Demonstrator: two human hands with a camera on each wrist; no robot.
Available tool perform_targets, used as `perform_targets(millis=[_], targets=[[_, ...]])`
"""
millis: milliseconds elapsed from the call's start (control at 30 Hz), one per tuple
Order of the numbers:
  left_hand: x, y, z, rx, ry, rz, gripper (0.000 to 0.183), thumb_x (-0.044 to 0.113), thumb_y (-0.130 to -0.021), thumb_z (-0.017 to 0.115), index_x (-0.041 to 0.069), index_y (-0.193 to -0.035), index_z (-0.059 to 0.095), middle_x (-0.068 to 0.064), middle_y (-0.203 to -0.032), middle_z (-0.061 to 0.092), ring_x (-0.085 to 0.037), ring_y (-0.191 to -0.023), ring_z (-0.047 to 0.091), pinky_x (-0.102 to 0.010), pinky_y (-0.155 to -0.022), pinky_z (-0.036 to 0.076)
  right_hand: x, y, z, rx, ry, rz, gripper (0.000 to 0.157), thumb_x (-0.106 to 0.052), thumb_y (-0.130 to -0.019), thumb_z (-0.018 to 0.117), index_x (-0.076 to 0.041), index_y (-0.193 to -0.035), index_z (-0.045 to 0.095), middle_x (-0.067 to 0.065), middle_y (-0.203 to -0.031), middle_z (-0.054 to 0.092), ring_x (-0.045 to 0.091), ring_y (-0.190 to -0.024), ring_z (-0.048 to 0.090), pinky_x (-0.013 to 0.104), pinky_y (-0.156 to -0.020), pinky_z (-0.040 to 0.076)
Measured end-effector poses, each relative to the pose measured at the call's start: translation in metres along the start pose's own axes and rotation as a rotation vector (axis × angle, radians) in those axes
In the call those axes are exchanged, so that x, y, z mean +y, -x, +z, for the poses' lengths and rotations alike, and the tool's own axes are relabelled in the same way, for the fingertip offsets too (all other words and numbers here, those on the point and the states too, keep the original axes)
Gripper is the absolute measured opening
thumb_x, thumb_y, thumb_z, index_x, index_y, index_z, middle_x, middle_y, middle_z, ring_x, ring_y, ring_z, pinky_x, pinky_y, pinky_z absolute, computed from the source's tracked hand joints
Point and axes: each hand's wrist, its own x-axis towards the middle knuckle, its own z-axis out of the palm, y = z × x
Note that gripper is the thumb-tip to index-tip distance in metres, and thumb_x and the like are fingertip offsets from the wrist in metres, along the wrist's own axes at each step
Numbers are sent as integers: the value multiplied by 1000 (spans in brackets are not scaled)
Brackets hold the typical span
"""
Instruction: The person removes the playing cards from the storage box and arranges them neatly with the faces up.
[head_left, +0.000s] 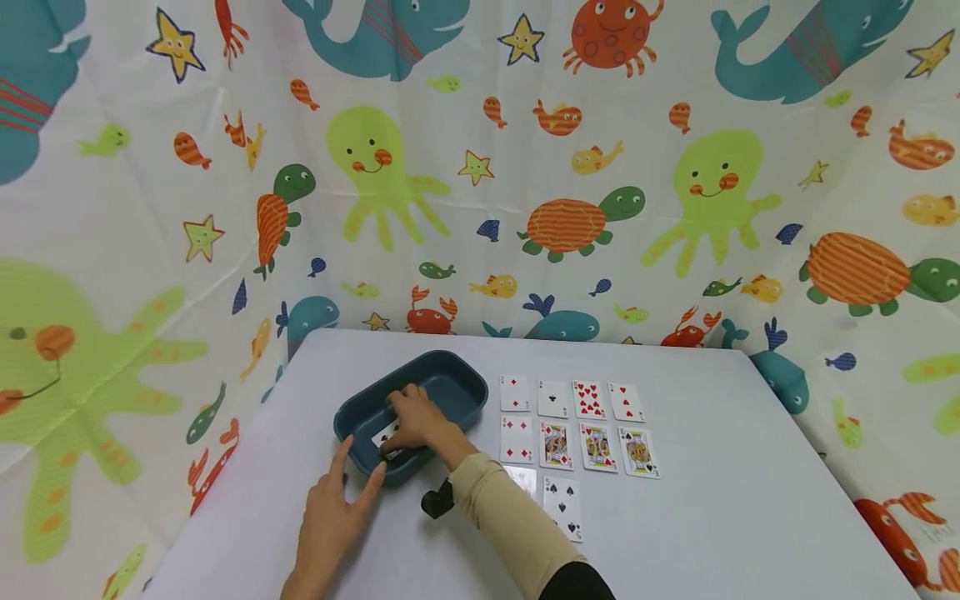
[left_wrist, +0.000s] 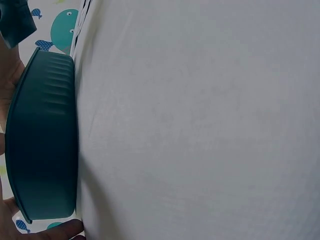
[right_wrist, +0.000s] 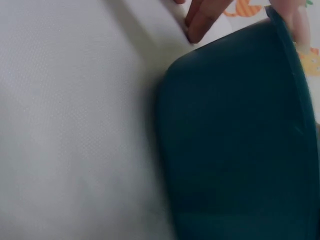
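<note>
A dark teal plastic tub (head_left: 463, 372) stands on the white table, also seen from the side in the left wrist view. My right hand (head_left: 420, 421) reaches into it, with thumb and fingers bent about a white playing card (head_left: 385, 433) with black pips, partly hidden by the hand. My left hand (head_left: 330, 517) lies at the tub's near-left corner, thumb and forefinger spread and fairly straight, touching its side. In the right wrist view, fingers (right_wrist: 204, 20) show beside the teal wall.
Right of the tub, playing cards lie face up in rows, including a four of diamonds (head_left: 517, 439), face cards (head_left: 597, 447) and a five of spades (head_left: 563, 507). My right sleeve (head_left: 510, 517) partly covers the nearest row. A sea-animal curtain (head_left: 480, 275) hangs behind the table.
</note>
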Motion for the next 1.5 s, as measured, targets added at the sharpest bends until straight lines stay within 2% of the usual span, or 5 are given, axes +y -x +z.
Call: perform_targets(millis=[200,567,800,1167,1500], targets=[[0,1,3,11,3,-11,88,68,-96,53,15,-161,29,-35,-126,60,-55,-115,56,-69,-85,47,4,0,2,-21,35,29,92,-43,-69,95,-14,-146,54,9,-141,54,23,-128,49,34,-102,48],[-1,1,3,28,9,10,85,66,-97,54,16,-161,29,-34,-125,61,-54,-115,57,-68,-85,47,1,-1,1,-34,114,-28,84,-45,-73,93,-12,-142,57,6,-137,61,22,-128,55,31,-104,46],[-1,1,3,15,9,5,88,68,-96,53,14,-161,28,-35,-126,60,-55,-115,56,-70,-85,46,-1,0,2,-38,133,-41,79,-46,-76,90,-12,-139,58,4,-133,64,19,-123,59,29,-101,48],[-1,3,4,26,9,6,85,65,-97,56,15,-160,30,-35,-124,61,-55,-113,57,-68,-84,47,5,3,-2,3,-20,-63,73,-43,-76,90,-10,-135,62,4,-125,69,17,-112,63,28,-96,50],[0,1,4,0,-18,-30,91,73,-95,49,15,-162,25,-36,-130,57,-56,-118,54,-70,-88,46,11,17,-23,81,-161,-135,75,-43,-78,88,-8,-138,60,5,-132,66,16,-117,61,27,-100,47]])
